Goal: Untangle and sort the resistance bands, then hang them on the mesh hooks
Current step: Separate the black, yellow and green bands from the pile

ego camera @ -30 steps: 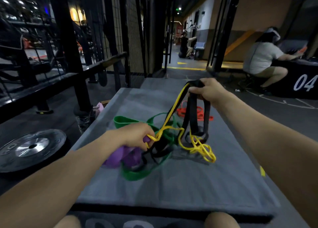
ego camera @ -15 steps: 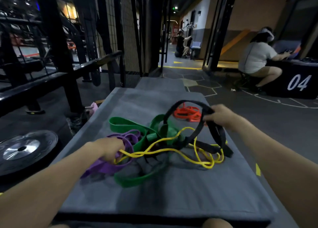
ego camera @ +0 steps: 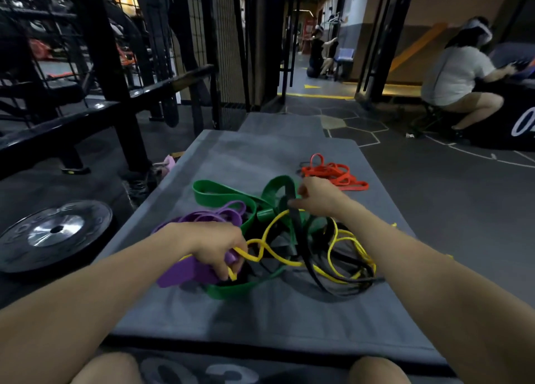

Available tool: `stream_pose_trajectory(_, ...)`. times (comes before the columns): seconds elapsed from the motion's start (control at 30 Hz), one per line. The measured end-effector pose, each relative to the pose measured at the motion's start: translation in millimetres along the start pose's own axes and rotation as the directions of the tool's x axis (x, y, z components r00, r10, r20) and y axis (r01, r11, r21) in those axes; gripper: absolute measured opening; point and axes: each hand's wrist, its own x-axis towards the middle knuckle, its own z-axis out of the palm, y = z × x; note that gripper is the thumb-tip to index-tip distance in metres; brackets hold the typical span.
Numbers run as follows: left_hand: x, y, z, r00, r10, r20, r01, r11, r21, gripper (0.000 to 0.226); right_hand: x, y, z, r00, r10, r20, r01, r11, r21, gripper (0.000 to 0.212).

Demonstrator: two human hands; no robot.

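Note:
A tangle of resistance bands lies on a grey mat [ego camera: 260, 320]: a wide green band [ego camera: 220, 194], a purple band [ego camera: 188, 272], a thin yellow band [ego camera: 351, 249] and a black band [ego camera: 307, 256]. My left hand [ego camera: 214, 246] is closed on the yellow band where it crosses the purple one. My right hand [ego camera: 318, 198] pinches the black band at the top of the pile, low over the green loop. A red band [ego camera: 335, 175] lies apart, bunched at the mat's far right.
A black weight plate [ego camera: 55, 233] lies on the floor to the left. Black rack bars [ego camera: 95, 53] and a wire mesh panel [ego camera: 228, 44] stand beyond the mat at left. A person [ego camera: 457, 73] crouches by a black box at far right. My knees show at the bottom edge.
My right hand has come down from a raised pull, lowering the black band onto the pile. My left hand has stayed low on the yellow and purple bands.

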Motion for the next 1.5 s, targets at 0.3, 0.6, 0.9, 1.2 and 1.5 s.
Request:
stream_pose_trajectory(0.3,-18.0,-13.7,-4.2,0.965,-0.191,0.178,0.165,0.975,0.148,0.020,11.4,-10.1,37.7,0.988,-0.102,0.114,0.131,0.949,-0.286,0.038)
stream_pose_trajectory(0.6,55.1,18.2,-30.0,0.887,-0.388,-0.251,0.332,0.913,-0.236,0.053,-33.5,31.6,19.4,0.994,0.073,0.087,-0.036,0.929,-0.369,0.022)
stream_pose_trajectory(0.9,115.1,17.0,22.5,0.805,-0.488,-0.338,0.446,0.873,-0.198,0.042,-34.6,55.5,25.6,0.995,0.081,-0.060,-0.090,0.983,-0.160,0.021)
stream_pose_trajectory(1.2,58.0,-13.8,-115.5,0.458,-0.481,-0.747,-0.044,0.827,-0.560,0.017,1.7,73.2,3.1,0.920,0.304,-0.248,-0.280,0.952,0.127,0.014)
stream_pose_trajectory(1.5,28.9,-6.4,-183.4,0.175,-0.381,-0.908,-0.106,0.909,-0.403,0.009,5.4,57.9,-56.4,0.739,0.376,-0.559,-0.149,0.900,0.409,0.022)
